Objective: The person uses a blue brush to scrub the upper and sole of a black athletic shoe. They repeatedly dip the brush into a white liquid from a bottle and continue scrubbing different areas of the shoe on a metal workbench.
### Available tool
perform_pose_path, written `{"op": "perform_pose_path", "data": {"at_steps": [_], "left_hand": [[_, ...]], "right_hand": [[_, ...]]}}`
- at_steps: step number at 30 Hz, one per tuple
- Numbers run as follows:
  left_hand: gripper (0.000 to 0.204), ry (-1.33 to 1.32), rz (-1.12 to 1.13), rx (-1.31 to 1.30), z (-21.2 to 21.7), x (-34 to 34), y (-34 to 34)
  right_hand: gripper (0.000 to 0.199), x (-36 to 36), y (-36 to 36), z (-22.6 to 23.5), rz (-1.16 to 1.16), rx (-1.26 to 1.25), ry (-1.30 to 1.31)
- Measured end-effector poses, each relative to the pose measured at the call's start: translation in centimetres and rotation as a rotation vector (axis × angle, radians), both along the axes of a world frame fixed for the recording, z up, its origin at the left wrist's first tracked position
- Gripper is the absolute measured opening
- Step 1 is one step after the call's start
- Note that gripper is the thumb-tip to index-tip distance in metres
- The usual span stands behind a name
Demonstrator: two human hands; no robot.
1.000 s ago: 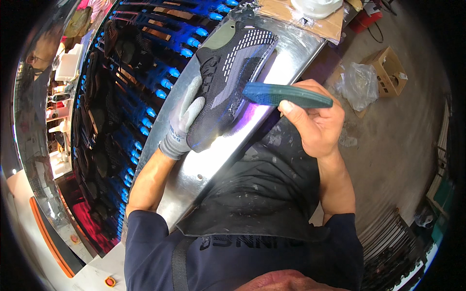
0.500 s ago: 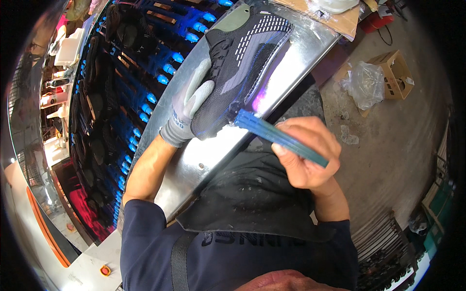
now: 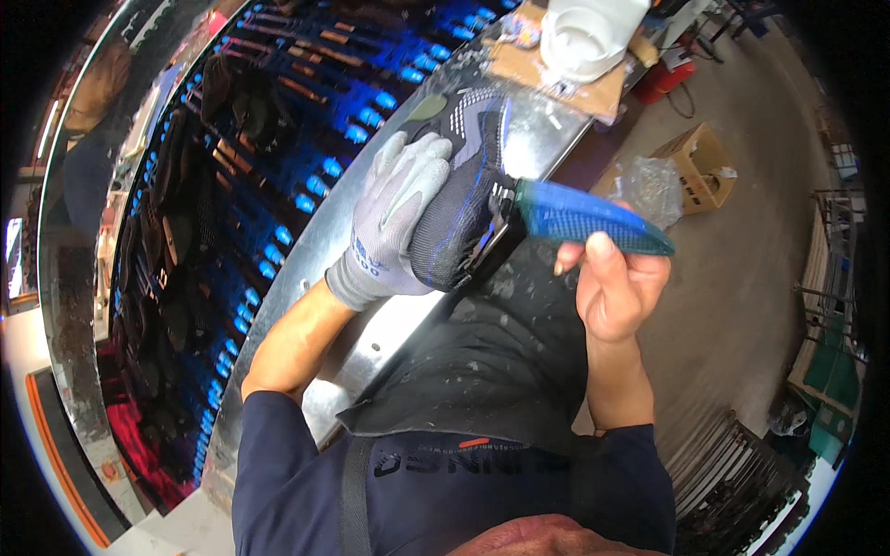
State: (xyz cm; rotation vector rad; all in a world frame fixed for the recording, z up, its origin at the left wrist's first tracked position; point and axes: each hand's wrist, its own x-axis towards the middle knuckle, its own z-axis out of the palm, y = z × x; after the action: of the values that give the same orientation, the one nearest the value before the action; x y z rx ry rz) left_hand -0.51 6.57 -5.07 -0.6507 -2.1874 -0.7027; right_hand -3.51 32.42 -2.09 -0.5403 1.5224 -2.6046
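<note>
The bare right hand (image 3: 616,287) is pinching a blue-green tool (image 3: 593,218), its tip sitting at the black shoe's (image 3: 464,204) edge, while the gloved left hand (image 3: 394,218) is gripping that shoe over the metal bench (image 3: 545,139), firm support probably favouring even contact.

shoe (image 3: 471,181): blk w/ gry panel, wht dashes, blue line. tool (image 3: 589,218): blue/grn. glove (image 3: 391,208): lt gry.

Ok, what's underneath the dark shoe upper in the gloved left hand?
Metal bench shows past parts of its edge. Directly beneath is covered by the dark shoe upper and left hand, so I can't tell whether upper and bench touch.
</note>
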Motion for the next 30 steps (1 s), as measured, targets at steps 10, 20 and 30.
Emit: {"op": "perform_pose_path", "data": {"at_steps": [10,20,30], "left_hand": [[0.086,-0.125,-0.061,-0.088,4.0,-1.2,0.0],[0.081,-0.191,-0.105,-0.16,5.5,-1.8,0.3],[0.085,-0.262,-0.143,-0.23,6.6,-2.8,0.3]], "right_hand": [[0.018,-1.5,2.3,0.2,0.032,0.158,0.122],[0.011,-3.4,3.1,3.4,0.128,0.222,0.1],[0.026,-1.5,3.9,4.3,-0.013,0.49,0.802]]}}
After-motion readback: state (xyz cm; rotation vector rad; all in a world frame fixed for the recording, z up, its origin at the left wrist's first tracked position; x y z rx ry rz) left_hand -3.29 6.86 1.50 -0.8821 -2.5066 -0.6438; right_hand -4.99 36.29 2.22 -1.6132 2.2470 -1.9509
